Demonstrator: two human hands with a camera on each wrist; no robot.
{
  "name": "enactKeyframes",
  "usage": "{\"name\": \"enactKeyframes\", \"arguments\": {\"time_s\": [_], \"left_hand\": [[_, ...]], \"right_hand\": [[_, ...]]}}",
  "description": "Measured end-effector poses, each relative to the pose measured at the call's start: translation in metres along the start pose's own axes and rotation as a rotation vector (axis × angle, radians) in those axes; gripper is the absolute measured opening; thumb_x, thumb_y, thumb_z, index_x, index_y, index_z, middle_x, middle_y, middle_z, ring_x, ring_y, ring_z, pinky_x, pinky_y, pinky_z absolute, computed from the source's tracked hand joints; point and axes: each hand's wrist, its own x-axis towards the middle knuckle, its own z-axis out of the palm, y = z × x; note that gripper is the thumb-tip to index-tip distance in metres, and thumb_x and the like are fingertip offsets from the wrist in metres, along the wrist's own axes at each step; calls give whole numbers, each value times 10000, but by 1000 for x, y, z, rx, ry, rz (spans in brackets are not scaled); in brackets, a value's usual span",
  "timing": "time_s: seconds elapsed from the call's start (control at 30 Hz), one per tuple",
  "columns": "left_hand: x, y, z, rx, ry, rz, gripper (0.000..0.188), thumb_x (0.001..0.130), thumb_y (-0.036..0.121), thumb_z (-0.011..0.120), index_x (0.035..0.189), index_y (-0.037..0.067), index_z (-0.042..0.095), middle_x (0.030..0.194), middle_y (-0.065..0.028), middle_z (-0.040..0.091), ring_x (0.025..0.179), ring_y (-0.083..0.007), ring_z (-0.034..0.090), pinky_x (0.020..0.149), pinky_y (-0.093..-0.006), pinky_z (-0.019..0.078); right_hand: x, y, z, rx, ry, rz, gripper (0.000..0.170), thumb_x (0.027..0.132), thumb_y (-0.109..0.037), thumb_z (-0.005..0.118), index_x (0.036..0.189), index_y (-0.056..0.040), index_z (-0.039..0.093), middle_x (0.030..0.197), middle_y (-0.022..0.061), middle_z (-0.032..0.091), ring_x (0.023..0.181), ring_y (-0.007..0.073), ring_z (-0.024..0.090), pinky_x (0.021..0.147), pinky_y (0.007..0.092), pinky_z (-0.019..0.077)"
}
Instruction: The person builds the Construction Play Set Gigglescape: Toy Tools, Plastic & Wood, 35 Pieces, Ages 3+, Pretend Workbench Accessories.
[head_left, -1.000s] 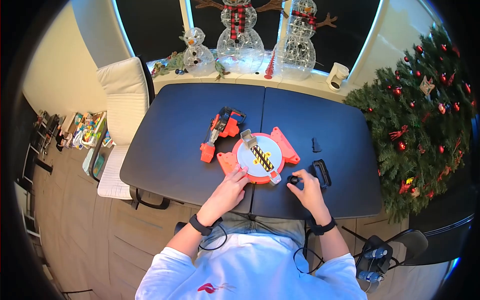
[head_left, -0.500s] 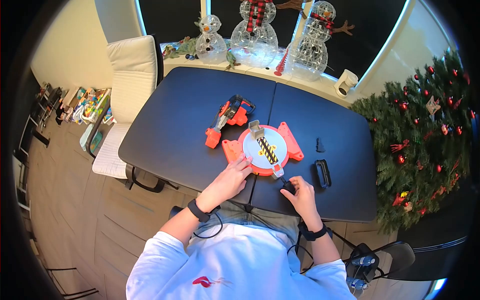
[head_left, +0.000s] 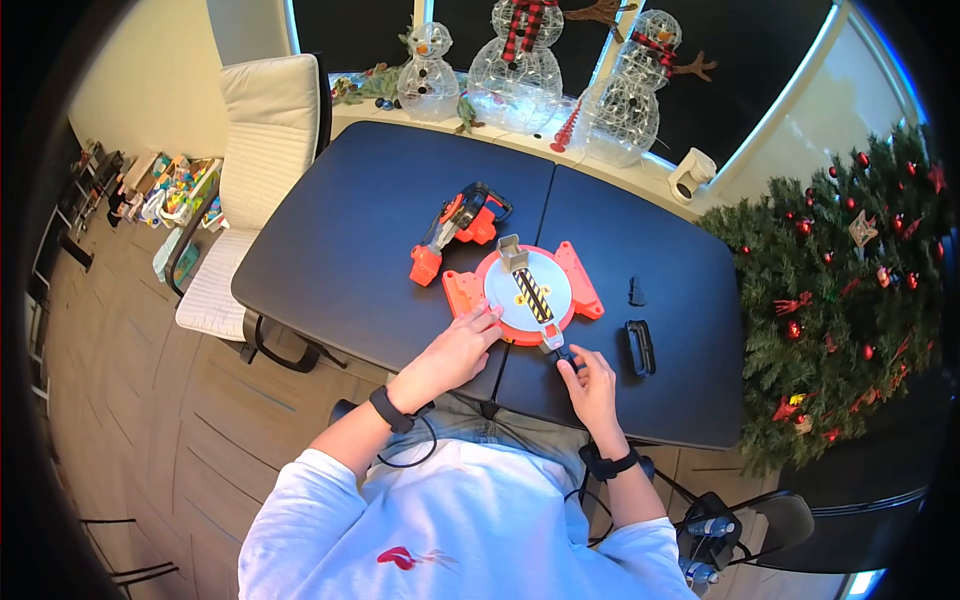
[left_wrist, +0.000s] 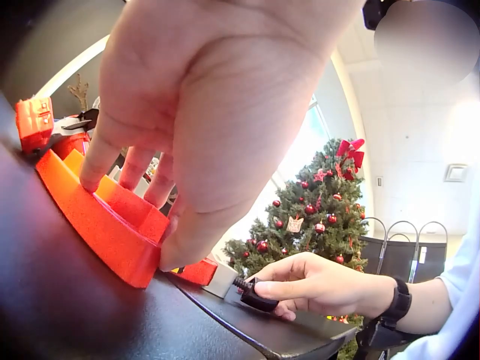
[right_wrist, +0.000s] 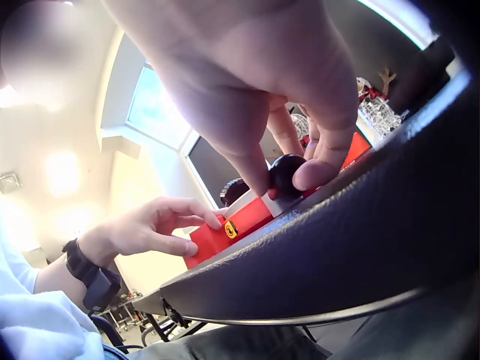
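A red toy base (head_left: 464,292) with a round grey top (head_left: 507,291) lies flat on the table. The left hand (head_left: 462,350) rests on its near left edge, fingers spread and nearly straight. Between thumb and fingers the right hand (head_left: 592,392) pinches a black knob (left_wrist: 259,295); its threaded shaft points at the grey clip (left_wrist: 220,279) on the base's near edge. In the right wrist view the knob (right_wrist: 286,177) is partly covered by the fingers.
A red and black toy part (head_left: 462,222) lies beyond the base on the dark table (head_left: 330,240). A black oval frame (head_left: 639,348) and a small black piece (head_left: 636,291) lie to the right. A white chair (head_left: 262,150) stands at the left.
The right hand has moved left with the black knob, bringing it up to the grey clip. The left hand stays on the base's edge. The head view has shifted.
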Motion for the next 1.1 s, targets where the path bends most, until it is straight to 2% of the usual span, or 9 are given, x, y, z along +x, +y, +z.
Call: {"name": "enactKeyframes", "arguments": {"time_s": [0.07, 0.27, 0.37, 0.57, 0.67, 0.77, 0.87, 0.97, 1.1], "left_hand": [[1, 0, 2, 5, 8, 7, 445, 842, -23, 717, 1273, -19, 607, 1561, -225, 501, 1505, -427, 421, 1206, -518, 418], [1, 0, 2, -14, 19, -5, 398, 842, -8, 727, 1229, -22, 635, 1545, -232, 518, 1510, -439, 403, 1240, -504, 378], [2, 0, 1, -13, 10, -8, 404, 843, -9, 726, 1236, -22, 634, 1546, -232, 517, 1512, -438, 400, 1242, -504, 377], [2, 1, 2, -15, 5, -22, 422, 844, -8, 724, 1256, -23, 634, 1548, -232, 515, 1516, -436, 395, 1243, -503, 376], [2, 2, 1, 6, 16, -1, 427, 845, -19, 711, 1263, -17, 621, 1552, -226, 508, 1504, -432, 415, 1212, -514, 410], [2, 2, 2, 23, 23, 13, 434, 843, -22, 711, 1265, -13, 614, 1551, -224, 506, 1496, -429, 428, 1201, -511, 422], [2, 2, 1, 26, 20, 14, 442, 840, -18, 720, 1268, -12, 613, 1550, -226, 507, 1495, -429, 429, 1203, -507, 419], [2, 3, 1, 25, 22, 11, 446, 838, -18, 724, 1270, -11, 611, 1552, -226, 505, 1496, -429, 428, 1202, -507, 420], [1, 3, 1, 23, 23, 10, 449, 839, -17, 725, 1272, -11, 610, 1555, -227, 501, 1497, -429, 427, 1200, -509, 421]], "right_hand": [[-1, 2, 2, 173, 9, 132, 350, 940, -179, 831, 1153, 39, 658, 888, 57, 647, 607, 81, 601, 559, 237, 503], [-6, 3, 2, 24, 11, -78, 291, 964, -120, 798, 1144, 31, 625, 886, 84, 672, 633, 99, 651, 550, 242, 525], [-3, 7, 2, 6, 2, -95, 285, 952, -86, 802, 1145, 35, 631, 944, 105, 675, 661, 96, 659, 563, 242, 536], [-4, 5, 3, 262, -19, 224, 389, 917, -86, 838, 1215, 32, 617, 1050, 110, 666, 691, 88, 647, 598, 225, 540], [-6, -5, 1, 70, 47, 2, 376, 952, -91, 802, 1243, 29, 597, 1072, 127, 695, 693, 94, 669, 586, 225, 537], [-6, 11, 2, 83, -17, 17, 366, 957, -87, 797, 1241, 22, 594, 1137, 136, 673, 695, 86, 660, 581, 225, 525], [-6, 16, 5, 257, -52, 234, 435, 938, -76, 816, 1282, 8, 562, 1150, 121, 626, 694, 73, 629, 587, 216, 502], [-8, 5, 5, 170, 46, 74, 444, 960, -116, 797, 1300, 14, 541, 1158, 150, 641, 694, 119, 658, 588, 243, 542], [-8, 8, 3, 195, -9, 119, 446, 981, -123, 776, 1312, 11, 509, 1200, 163, 638, 698, 121, 677, 587, 234, 542]]}}
